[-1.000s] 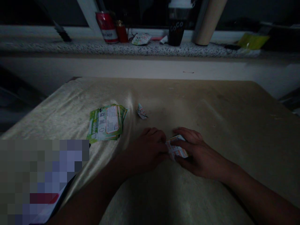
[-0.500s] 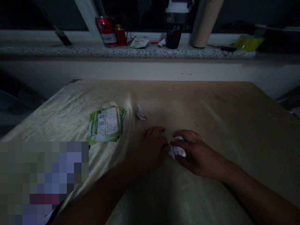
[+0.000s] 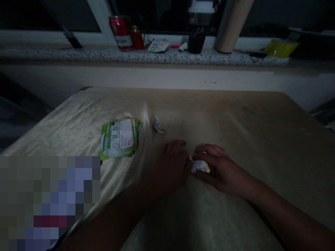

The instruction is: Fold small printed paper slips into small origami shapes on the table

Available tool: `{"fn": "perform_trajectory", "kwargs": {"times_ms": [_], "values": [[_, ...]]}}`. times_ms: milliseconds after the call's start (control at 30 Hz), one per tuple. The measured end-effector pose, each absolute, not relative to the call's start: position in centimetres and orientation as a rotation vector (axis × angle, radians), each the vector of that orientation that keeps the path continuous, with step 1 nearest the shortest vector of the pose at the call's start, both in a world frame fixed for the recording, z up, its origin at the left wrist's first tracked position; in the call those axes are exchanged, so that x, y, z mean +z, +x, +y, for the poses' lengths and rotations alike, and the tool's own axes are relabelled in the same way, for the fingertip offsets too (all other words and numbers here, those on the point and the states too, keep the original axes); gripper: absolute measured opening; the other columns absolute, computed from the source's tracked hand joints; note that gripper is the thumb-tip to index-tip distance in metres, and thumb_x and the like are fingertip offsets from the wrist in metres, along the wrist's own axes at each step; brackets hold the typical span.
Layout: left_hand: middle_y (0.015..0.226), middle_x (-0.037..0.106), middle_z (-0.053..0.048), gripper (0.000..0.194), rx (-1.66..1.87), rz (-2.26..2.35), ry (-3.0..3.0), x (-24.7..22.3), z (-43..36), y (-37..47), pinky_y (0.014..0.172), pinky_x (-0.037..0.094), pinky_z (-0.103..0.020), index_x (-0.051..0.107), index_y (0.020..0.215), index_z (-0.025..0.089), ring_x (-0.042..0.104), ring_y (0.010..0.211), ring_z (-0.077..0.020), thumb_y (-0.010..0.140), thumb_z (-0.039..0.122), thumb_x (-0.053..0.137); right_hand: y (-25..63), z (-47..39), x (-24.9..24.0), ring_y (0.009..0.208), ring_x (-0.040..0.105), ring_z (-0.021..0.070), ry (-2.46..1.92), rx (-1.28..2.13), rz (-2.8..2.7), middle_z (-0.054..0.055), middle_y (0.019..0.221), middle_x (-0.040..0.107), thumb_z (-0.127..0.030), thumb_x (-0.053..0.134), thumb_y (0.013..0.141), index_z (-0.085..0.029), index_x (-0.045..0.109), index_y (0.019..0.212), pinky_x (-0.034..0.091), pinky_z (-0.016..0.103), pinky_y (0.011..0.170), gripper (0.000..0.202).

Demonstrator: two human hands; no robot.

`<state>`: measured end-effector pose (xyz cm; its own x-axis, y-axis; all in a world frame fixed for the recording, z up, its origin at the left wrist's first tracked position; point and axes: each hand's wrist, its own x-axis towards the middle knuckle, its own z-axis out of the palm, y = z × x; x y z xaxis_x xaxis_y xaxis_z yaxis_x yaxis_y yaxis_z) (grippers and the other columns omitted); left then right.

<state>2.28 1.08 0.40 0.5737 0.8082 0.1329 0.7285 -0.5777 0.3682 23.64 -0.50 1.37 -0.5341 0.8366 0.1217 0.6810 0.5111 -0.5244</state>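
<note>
Dim light, head view looking down on a table (image 3: 235, 115) covered in a pale, shiny cloth. Both hands meet near the middle of the near half. Right hand (image 3: 222, 170) curls around a small folded piece of printed paper (image 3: 200, 166), fingers closed over its top and thumb under its near edge, so the paper is pinched against the cloth. Left hand (image 3: 170, 167) lies knuckles up just beside it, fingers bent, their tips pressing on the left end of the same paper; whether it grips or only pushes cannot be told in this light. The paper is white with red and orange print, mostly covered by the two hands. Farther away and a little to the left, apart from the hands, sits a small folded paper shape (image 3: 158, 124), standing slightly off the cloth. Left of that lies a fanned stack of green leaflets (image 3: 120, 137), flat on the cloth. Along the far side runs a speckled stone sill (image 3: 78, 54). On it stand a red can (image 3: 120, 28), a smaller red container (image 3: 137, 36) touching or just beside it, a crumpled printed wrapper (image 3: 158, 45), a dark cup (image 3: 197, 33) with a white lid, a tan cardboard tube (image 3: 230, 28), and a yellow bag (image 3: 281, 48) off to the right.
</note>
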Motion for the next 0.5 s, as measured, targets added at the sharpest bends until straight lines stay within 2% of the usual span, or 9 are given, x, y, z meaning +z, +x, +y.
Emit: {"fn": "perform_trajectory", "kwargs": {"times_ms": [233,500], "values": [[0.137,0.051,-0.017,0.018,0.437,1.291,2.541,0.25,1.31,2.32,0.112,0.034,-0.051,0.064,0.097,0.015,0.042,0.134,-0.0309,0.094,0.03,0.055,23.56,-0.62,1.26,0.119,0.055,0.0267,-1.271,0.576,-2.388,0.008,0.124,0.061,-0.032,0.073,0.084,-0.027,0.066,0.119,0.04,0.044,0.103,0.036],[0.137,0.052,-0.017,0.018,0.424,1.363,2.525,0.27,1.17,2.43,0.11,0.036,-0.051,0.065,0.095,0.015,0.044,0.133,-0.0315,0.093,0.03,0.057,23.63,-0.48,0.94,0.12,0.055,0.0267,-1.29,0.599,-2.366,0.006,0.125,0.061,-0.028,0.077,0.08,-0.029,0.066,0.121,0.04,0.045,0.104,0.043]]}}
